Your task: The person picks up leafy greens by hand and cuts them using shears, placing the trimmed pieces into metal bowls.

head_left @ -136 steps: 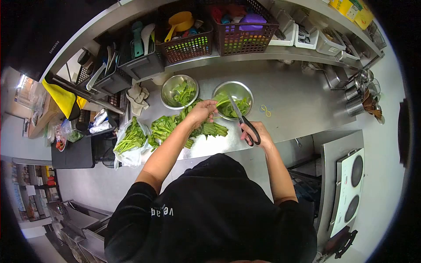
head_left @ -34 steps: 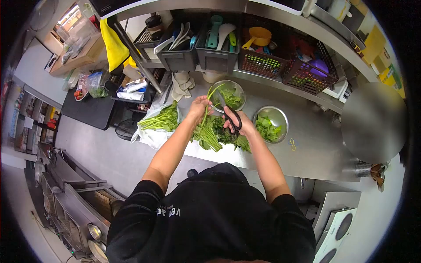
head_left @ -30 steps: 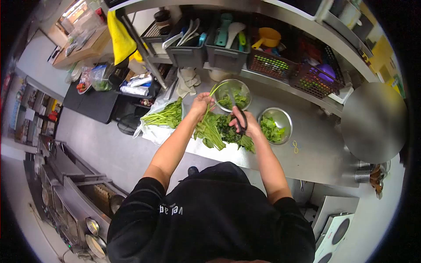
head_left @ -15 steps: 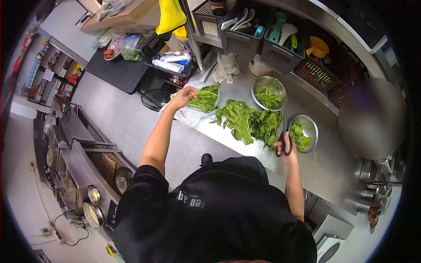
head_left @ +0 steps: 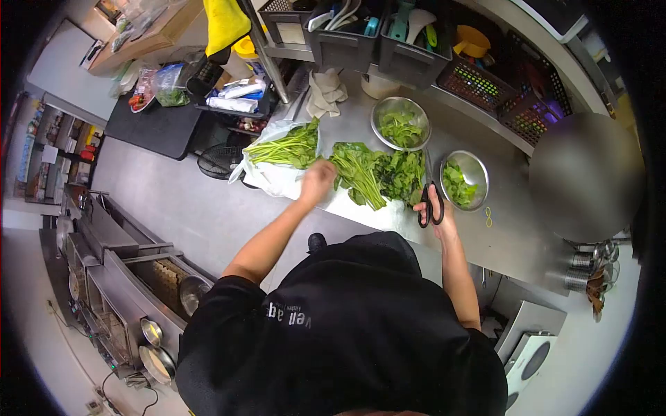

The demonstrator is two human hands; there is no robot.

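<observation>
The middle bunch of greens (head_left: 357,173) lies on the steel counter (head_left: 517,201), its pale stalks running toward the person, and serves here as the landmark. The person's left hand (head_left: 319,182) is just beside its left edge. That hand is blurred, so whether its fingers are spread or curled, or whether they touch the leaves, cannot be told. The right hand (head_left: 445,223) is to the right of the bunch, its fingers wrapped round the black handles of the scissors (head_left: 433,209). The blades point away from the body, a hold that probably keeps them clear of the other hand.

More long-stalked greens (head_left: 281,148) lie left of the bunch on a white plastic bag (head_left: 267,182), which seems to keep them gathered as a separate lot. Darker leaves (head_left: 404,175) adjoin the bunch on its right. Beyond it and slightly right stands one steel bowl (head_left: 411,105), and farther right a second steel bowl (head_left: 479,170); both hold loose leaves and seem placed within easy reach of the scissors. A yellow band (head_left: 488,213) lies well to the right of the bunch, past the second bowl.
</observation>
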